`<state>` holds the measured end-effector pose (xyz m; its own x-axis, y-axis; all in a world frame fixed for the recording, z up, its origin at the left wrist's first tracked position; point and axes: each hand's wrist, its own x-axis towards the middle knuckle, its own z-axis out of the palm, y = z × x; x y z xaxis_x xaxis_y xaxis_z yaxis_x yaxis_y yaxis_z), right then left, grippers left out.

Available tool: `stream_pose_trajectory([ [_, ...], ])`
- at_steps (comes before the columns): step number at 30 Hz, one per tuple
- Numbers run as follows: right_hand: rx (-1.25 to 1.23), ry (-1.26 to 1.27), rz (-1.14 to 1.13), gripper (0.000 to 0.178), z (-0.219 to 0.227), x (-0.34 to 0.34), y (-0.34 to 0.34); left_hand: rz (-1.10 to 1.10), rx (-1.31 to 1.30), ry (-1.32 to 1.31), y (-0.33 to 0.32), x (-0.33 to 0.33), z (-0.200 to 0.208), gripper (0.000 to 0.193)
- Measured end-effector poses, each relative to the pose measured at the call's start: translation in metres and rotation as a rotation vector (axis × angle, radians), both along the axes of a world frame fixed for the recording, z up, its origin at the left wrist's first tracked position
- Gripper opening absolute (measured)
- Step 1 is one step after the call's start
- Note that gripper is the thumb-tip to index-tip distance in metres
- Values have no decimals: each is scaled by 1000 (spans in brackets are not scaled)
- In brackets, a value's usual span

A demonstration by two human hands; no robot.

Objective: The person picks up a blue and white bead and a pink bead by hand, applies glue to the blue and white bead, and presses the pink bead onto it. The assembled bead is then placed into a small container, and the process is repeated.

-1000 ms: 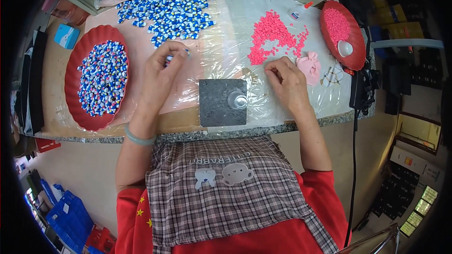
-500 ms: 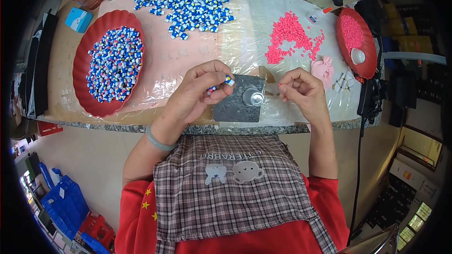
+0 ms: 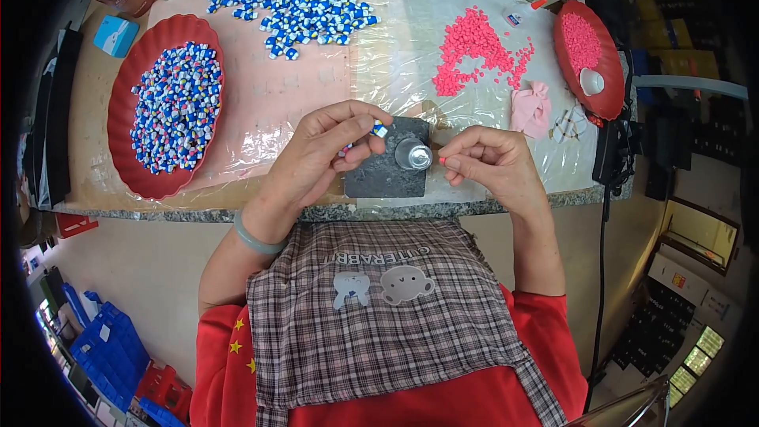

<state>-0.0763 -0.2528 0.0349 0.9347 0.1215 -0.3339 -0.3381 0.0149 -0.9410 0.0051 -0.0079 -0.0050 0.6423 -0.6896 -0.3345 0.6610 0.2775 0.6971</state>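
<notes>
Between the thumb and forefinger of my left hand (image 3: 316, 142) is a small blue-and-white piece (image 3: 380, 130). Another blue piece with some pink shows lower down, among the curled fingers. My right hand (image 3: 500, 168) is closed in a pinch on a tiny pink piece (image 3: 443, 160), mostly covered by the fingertips. Between the two hands a small clear cup (image 3: 413, 155) stands on a dark square slab (image 3: 368, 180). The right fingertips are just to the right of this cup; whether they touch it I cannot tell.
A red scalloped tray (image 3: 118, 130) of blue-and-white pieces lies left. Loose blue-and-white pieces (image 3: 316, 8) are heaped at the back. Pink pieces (image 3: 474, 43) spread at right, near a pink cloth (image 3: 530, 109) and a red dish (image 3: 609, 99) holding pink pieces and a white cup (image 3: 591, 81).
My right hand has moved left, bringing the pink piece close to the clear cup. My left hand keeps its hold on the blue-and-white piece. The whole view has shifted slightly.
</notes>
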Motion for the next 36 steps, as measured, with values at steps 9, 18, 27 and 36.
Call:
stream_pose_trajectory([
  [9,-91,95,-9,25,7,7,12,-63,55,-125,2,-3,0,23],
  [18,-252,49,25,23,12,7,20,-72,264,-430,-3,-10,4,21],
  [27,-104,-57,-94,23,23,-1,30,-38,383,-721,-9,-16,20,19],
  [36,-2,-68,-140,23,15,1,41,-32,402,-822,-12,-19,23,18],
])
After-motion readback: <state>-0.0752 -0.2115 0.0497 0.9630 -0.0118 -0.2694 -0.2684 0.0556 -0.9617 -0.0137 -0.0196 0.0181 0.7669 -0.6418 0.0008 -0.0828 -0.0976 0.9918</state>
